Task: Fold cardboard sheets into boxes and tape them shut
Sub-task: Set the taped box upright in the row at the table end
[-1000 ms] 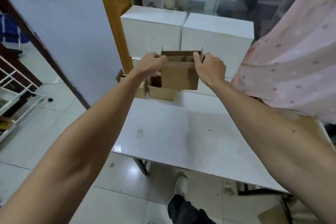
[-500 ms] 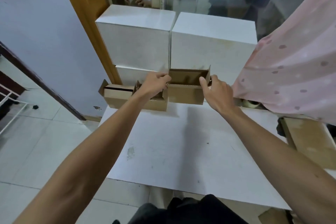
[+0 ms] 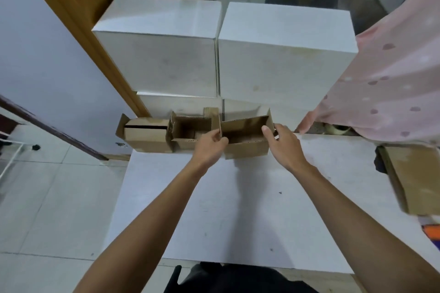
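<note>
Fingers of left hand (image 3: 209, 147) pinch open box (image 3: 246, 152) left rim | right hand (image 3: 283, 147) grips right rim | arms outstretched

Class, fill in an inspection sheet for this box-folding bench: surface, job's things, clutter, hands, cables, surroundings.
Surface: white table, scuffed, bare in the middle.
Job's things: left brown box, middle brown box and right brown box in a row at the far edge; flat cardboard sheets at right.
Clutter: white boxes stacked behind the row.
Hands: left hand and right hand hold the right brown box's ends.
Cables: nothing seen.
Surroundings: pink curtain, tiled floor, wooden door frame.
</note>
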